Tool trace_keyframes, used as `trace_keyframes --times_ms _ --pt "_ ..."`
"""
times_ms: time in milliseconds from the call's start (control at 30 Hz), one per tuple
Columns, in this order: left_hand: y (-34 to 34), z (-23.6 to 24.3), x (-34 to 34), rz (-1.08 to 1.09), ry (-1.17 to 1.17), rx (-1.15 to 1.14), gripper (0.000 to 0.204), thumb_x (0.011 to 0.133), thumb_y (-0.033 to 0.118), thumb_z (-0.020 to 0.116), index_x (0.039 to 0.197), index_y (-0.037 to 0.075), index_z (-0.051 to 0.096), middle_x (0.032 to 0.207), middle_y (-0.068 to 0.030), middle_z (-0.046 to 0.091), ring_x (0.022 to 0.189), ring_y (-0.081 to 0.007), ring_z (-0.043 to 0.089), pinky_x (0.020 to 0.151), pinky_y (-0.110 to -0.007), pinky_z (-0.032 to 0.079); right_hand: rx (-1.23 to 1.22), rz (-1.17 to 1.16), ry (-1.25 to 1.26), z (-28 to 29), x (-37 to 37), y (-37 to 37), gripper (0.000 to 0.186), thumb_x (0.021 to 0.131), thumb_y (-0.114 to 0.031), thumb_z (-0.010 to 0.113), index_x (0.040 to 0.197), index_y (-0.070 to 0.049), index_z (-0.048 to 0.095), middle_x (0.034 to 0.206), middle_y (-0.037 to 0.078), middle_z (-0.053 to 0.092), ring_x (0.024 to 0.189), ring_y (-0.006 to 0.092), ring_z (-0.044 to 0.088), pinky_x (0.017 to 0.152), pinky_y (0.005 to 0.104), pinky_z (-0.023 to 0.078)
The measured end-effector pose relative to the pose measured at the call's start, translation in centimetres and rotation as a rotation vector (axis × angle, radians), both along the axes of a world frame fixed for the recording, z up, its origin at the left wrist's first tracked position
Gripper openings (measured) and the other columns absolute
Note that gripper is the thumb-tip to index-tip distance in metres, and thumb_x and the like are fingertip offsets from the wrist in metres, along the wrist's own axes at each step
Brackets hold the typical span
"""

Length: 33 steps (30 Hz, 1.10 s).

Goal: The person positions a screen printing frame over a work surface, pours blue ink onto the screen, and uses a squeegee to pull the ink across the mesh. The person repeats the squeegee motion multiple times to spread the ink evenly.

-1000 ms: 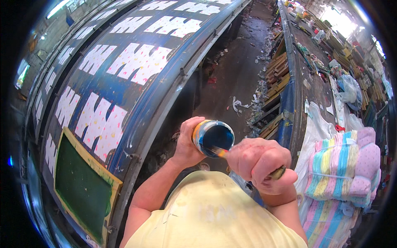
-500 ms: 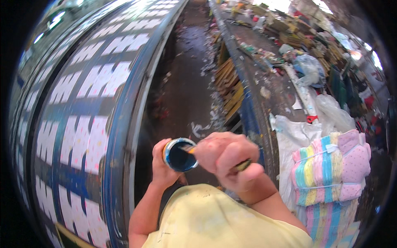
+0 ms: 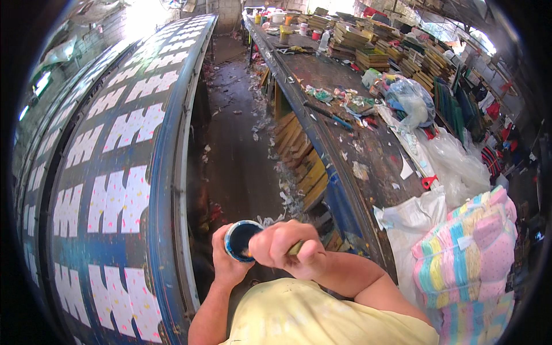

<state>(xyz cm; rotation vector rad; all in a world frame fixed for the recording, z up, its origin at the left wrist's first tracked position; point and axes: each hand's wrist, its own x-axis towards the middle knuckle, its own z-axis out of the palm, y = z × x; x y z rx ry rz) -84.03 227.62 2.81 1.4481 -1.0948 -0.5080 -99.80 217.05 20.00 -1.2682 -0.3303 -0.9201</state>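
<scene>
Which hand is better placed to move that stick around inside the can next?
Probably the right hand: it already grips the stick and sits right at the mouth of the can. The left hand is busy holding the can from its left side.

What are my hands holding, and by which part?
Left hand: the can, by its outer side. Right hand: a stick-like tool, fist around its shaft.

On our left we see a long bench (image 3: 115, 251), blue-stained, with white patterned fabric pieces (image 3: 117, 198) laid flat in rows. On our right, a dark bench (image 3: 376, 191) carries wooden frames (image 3: 348, 41) in stacks, a clear plastic bag (image 3: 411, 103), and white sheeting (image 3: 402, 227) beneath pastel bundles (image 3: 466, 247). Pale scraps (image 3: 287, 199) litter the floor (image 3: 230, 167) between the two.
</scene>
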Motion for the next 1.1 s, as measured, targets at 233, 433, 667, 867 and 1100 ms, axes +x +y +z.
trace_keyframes --times_ms 233,433,667,867,1100 --pt "-14.3 -1.0 4.7 0.019 -0.082 0.076 0.102 0.057 -0.006 0.098 0.148 0.009 0.053 0.141 -0.0097 0.063 0.133 -0.027 0.064 0.118 -0.04 0.05 -0.033 -0.148 0.011 -2.8 1.7 -17.1 0.076 0.116 -0.071 0.043 0.095 -0.001 0.066 0.08 0.009 0.063 0.073 0.0195 0.058 0.069 0.0348 0.048" --pt "-29.2 0.7 9.7 0.019 0.147 0.127 0.099 0.064 -0.012 0.097 0.15 0.008 0.051 0.134 -0.0064 0.068 0.12 -0.0205 0.07 0.111 -0.04 0.058 -0.228 -0.64 0.211 -4.4 2.5 -34.0 0.065 0.123 -0.059 0.038 0.137 -0.001 0.066 0.128 0.01 0.07 0.123 0.022 0.066 0.107 0.0358 0.051" --pt "-42.3 1.1 17.1 0.204 0.113 0.119 0.1 0.06 -0.013 0.096 0.149 0.008 0.057 0.137 -0.004 0.068 0.125 -0.0234 0.068 0.116 -0.043 0.054 -0.069 -0.727 0.49 -3.2 1.3 -50.4 0.024 0.121 -0.021 0.06 0.13 -0.002 0.072 0.119 0.009 0.073 0.112 0.0179 0.071 0.099 0.0357 0.057" --pt "-53.7 -2.0 26.3 0.246 0.23 0.084 0.103 0.059 -0.014 0.097 0.15 0.01 0.055 0.138 -0.0029 0.067 0.126 -0.0233 0.068 0.116 -0.043 0.055 -0.402 -0.85 0.621 -2.9 7.2 -63.9 0.018 0.106 0.0 0.073 0.124 -0.002 0.075 0.123 0.012 0.072 0.099 0.0186 0.075 0.082 0.0318 0.061" --pt "-72.6 -4.0 38.3 0.268 0.236 0.015 0.103 0.061 -0.013 0.099 0.15 0.009 0.054 0.139 -0.0039 0.067 0.126 -0.0216 0.068 0.114 -0.042 0.055 -0.437 -0.819 0.739 -3.2 20.0 -82.4 0.02 0.104 -0.001 0.076 0.124 -0.001 0.076 0.119 0.012 0.073 0.099 0.0184 0.076 0.088 0.0324 0.062"
